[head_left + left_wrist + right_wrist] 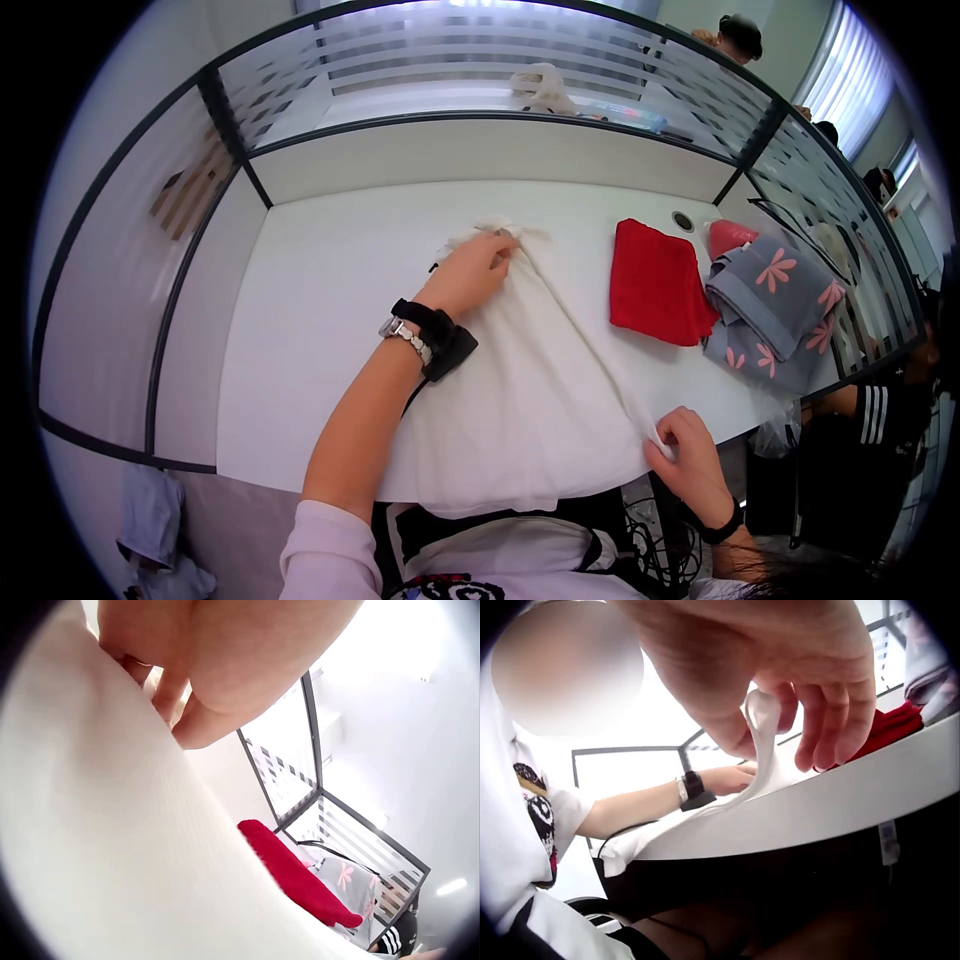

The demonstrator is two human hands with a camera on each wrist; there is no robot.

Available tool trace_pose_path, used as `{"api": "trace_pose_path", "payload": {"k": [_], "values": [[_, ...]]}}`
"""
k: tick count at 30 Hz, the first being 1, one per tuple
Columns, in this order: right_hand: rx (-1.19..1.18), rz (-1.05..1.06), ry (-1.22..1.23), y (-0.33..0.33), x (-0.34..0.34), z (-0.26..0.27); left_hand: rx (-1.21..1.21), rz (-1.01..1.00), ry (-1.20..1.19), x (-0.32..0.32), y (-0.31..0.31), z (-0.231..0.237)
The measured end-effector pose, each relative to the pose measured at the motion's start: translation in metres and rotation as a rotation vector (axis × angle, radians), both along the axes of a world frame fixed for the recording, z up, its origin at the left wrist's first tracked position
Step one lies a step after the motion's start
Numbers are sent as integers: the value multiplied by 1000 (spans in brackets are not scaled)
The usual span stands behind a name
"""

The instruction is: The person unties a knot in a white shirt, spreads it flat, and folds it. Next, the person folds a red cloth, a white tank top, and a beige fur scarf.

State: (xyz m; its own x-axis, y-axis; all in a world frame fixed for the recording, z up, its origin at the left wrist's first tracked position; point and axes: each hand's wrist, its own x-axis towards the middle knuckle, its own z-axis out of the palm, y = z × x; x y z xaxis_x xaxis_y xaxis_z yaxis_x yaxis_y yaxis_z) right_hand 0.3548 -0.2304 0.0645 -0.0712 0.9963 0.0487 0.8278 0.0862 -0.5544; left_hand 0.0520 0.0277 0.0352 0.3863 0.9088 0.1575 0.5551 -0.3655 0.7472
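A white cloth garment (520,390) lies spread over the white desk, its lower edge hanging at the near rim. My left hand (468,274) pinches its bunched far end; in the left wrist view the curled fingers (171,694) are partly hidden by the fabric (112,825). At the near right corner, my right hand (692,465) holds the cloth's edge between thumb and fingers. The right wrist view shows the folded edge (763,724) raised in the right hand (780,667), with the other fingers loosely bent.
A folded red cloth (655,285) lies right of the garment. Beside it are grey fabric with pink flowers (770,290) and a red-pink item (730,237). A framed partition (450,118) surrounds the desk (290,300). Cables (665,545) hang below; other people are beyond the partition.
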Motion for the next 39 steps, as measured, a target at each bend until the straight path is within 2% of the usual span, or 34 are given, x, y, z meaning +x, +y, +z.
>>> {"api": "trace_pose_path", "payload": {"k": [1,3,4,6,7,8,10,11,12,14,15,20,26,31,33,34,35,36,38,39], "values": [[-4,-7,-1,1,-2,2,-4,-7,-1,2,6,-3],[115,79,204,2,-7,4,37,-3,65,3,17,-8],[23,62,265,0,-10,9,32,-4,67,5,19,-12],[76,176,272,0,-21,12,164,47,40,12,18,-13],[73,262,216,-1,-24,11,95,43,92,13,20,-11],[71,256,222,-1,-30,11,93,36,97,16,17,-7],[203,603,102,3,-46,13,-74,128,152,23,13,0],[188,692,50,1,-52,8,-80,131,222,27,11,2],[183,688,53,-1,-59,5,-84,126,223,33,9,-1],[158,820,-123,-3,-70,1,182,242,474,45,1,-5],[171,828,-161,-5,-72,-8,100,212,519,47,4,-3],[219,777,-186,-16,-85,-14,147,318,452,53,13,-10],[231,749,-292,-18,-94,-16,132,261,503,47,14,-9],[245,706,-293,-19,-93,-16,135,214,357,32,17,-7],[246,697,-239,-18,-93,-17,-187,121,-48,20,31,-10],[246,686,-206,-19,-91,-19,-150,99,4,19,34,-13],[212,672,-38,-19,-86,-17,-371,124,-208,10,31,-3],[239,657,-15,-21,-85,-16,-590,140,-423,5,28,8],[259,696,2,-20,-85,-14,-573,116,-435,0,22,15],[257,695,5,-18,-86,-15,-615,140,-524,-1,21,17]]}}
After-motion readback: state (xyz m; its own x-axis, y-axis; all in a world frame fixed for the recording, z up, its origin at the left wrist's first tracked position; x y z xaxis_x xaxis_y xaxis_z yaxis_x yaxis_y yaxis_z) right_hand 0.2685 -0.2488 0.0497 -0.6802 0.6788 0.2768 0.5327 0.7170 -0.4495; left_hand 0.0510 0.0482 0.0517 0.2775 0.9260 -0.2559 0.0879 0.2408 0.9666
